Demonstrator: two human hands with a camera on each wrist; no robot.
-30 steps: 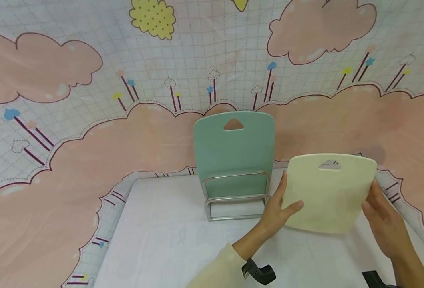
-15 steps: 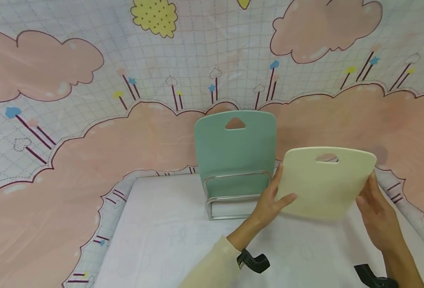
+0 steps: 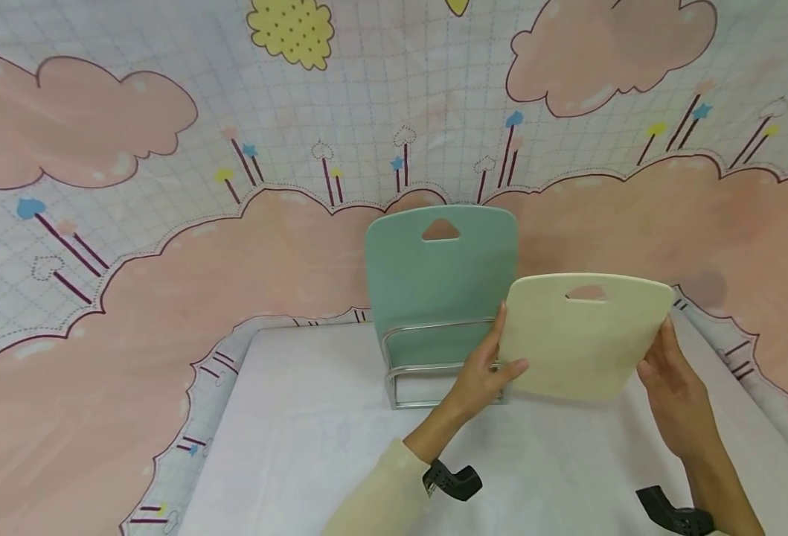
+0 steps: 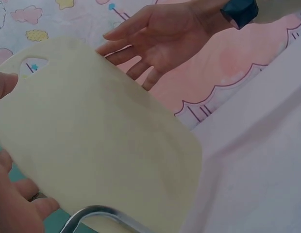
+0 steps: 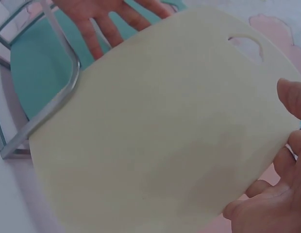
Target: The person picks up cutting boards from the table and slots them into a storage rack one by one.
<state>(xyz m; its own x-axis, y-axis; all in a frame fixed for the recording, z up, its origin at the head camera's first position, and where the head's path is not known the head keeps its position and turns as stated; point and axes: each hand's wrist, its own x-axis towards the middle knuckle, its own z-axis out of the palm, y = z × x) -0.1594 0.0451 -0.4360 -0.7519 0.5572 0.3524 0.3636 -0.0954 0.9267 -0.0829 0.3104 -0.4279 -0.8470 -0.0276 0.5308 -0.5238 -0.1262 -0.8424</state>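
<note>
A cream cutting board (image 3: pixel 584 342) with a handle slot is held up, tilted, above the table, just right of the rack. My left hand (image 3: pixel 484 368) grips its left edge, thumb on the front face and fingers behind. At the opposite edge, my right hand (image 3: pixel 676 391) holds the board, its fingertips reaching behind; its thumb (image 5: pixel 291 97) shows near the edge in the right wrist view. A green cutting board (image 3: pixel 443 275) stands upright in a silver wire rack (image 3: pixel 434 370), whose right part is hidden by my left hand. In the left wrist view, a rack bar (image 4: pixel 97 208) crosses before the cream board's lower edge.
The rack stands toward the back of a table with a white cover (image 3: pixel 300 432). Behind it hangs a patterned cloth (image 3: pixel 286 253) with pink clouds. Black straps with devices (image 3: pixel 457 480) sit on both wrists.
Both hands have carried the cream board left and slightly up, closer to the rack, and its lower edge has tipped away. The green board and rack stay in place.
</note>
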